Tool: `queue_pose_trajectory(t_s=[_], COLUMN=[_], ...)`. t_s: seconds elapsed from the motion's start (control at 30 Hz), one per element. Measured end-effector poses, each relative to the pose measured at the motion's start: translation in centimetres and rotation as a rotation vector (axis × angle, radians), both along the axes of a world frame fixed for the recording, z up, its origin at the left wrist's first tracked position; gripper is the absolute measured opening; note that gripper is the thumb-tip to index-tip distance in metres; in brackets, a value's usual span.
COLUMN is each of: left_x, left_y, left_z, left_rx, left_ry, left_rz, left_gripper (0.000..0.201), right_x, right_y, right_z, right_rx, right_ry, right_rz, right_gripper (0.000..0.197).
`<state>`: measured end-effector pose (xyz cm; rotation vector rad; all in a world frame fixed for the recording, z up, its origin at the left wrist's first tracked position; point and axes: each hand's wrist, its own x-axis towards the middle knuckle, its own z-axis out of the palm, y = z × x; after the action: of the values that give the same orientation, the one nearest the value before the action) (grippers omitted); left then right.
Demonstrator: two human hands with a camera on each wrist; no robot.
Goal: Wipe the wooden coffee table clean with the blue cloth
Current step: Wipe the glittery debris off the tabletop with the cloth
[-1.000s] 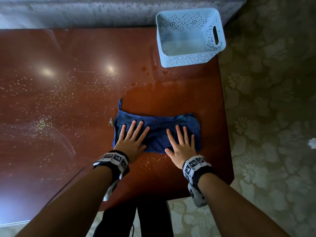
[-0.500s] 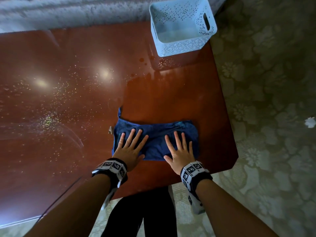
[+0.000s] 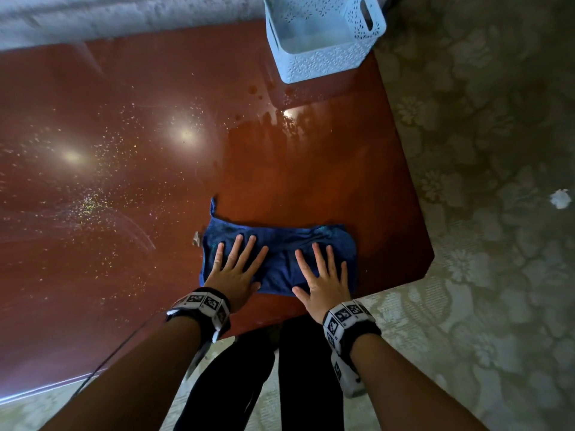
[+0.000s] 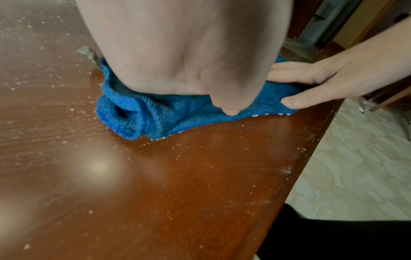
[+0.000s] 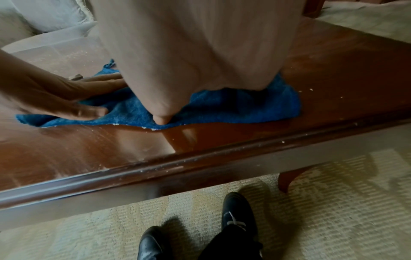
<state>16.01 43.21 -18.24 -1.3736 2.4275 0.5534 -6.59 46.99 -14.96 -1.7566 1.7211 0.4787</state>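
Note:
The blue cloth lies folded near the front right of the wooden coffee table. My left hand presses flat on its left half, fingers straight and spread. My right hand presses flat on its right half, close to the table's near edge. Pale crumbs speckle the table's left and middle; the strip behind the cloth looks dark and wiped.
A light blue perforated basket stands at the table's far right corner. A small scrap lies just left of the cloth. Patterned carpet surrounds the table; my black shoes stand at the near edge.
Both hands have dragged the cloth toward me, closer to the table's near edge, leaving a longer wiped strip behind it. Hands stay flat.

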Motion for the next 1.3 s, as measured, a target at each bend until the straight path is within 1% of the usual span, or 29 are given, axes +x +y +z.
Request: queue_pose_trajectory(t_s=[0.07,0.2,0.33,0.4,0.7,0.87,1.1,1.3], left_x=[-0.1,-1.2,-3.4,-4.8,-9.7,-11.9,-14.2,-15.2], left_y=[-0.5,-2.3,-5.0,-6.3,-13.4,-17.2,-21.8,-24.8], left_z=[0.1,0.1,0.0,-0.1,0.7,1.1,1.4,1.5], left_rx=[0.023,0.061,0.067,0.051,0.129,0.138,0.152,0.172], left_ry=[-0.003,-0.014,-0.024,-0.017,-0.029,-0.042,-0.038,-0.032], left_rz=[-0.014,-0.025,0.014,0.025,0.051,0.089,0.141,0.162], left_gripper=[0.099,0.091,0.075,0.073,0.082,0.086,0.090,0.095], right_x=[-0.5,-2.0,-4.1,-5.5,-10.7,-12.8,-15.0,-15.6], right_y=[-0.2,-1.3,-4.1,-5.8,-14.0,-18.8,-24.6,-28.1], right_z=[-0.1,-0.5,-0.9,-1.1,-1.4,-1.5,-1.6,-1.4], right_rx=[-0.002,-0.021,-0.043,-0.051,-0.090,-0.122,-0.151,-0.170], right_ry=[-0.020,-0.045,-0.056,-0.057,-0.049,-0.037,-0.032,-0.028], right_rz=[0.003,0.009,-0.018,-0.016,0.037,0.090,0.161,0.188], right_gripper=[0.080,0.080,0.078,0.078,0.080,0.081,0.081,0.081])
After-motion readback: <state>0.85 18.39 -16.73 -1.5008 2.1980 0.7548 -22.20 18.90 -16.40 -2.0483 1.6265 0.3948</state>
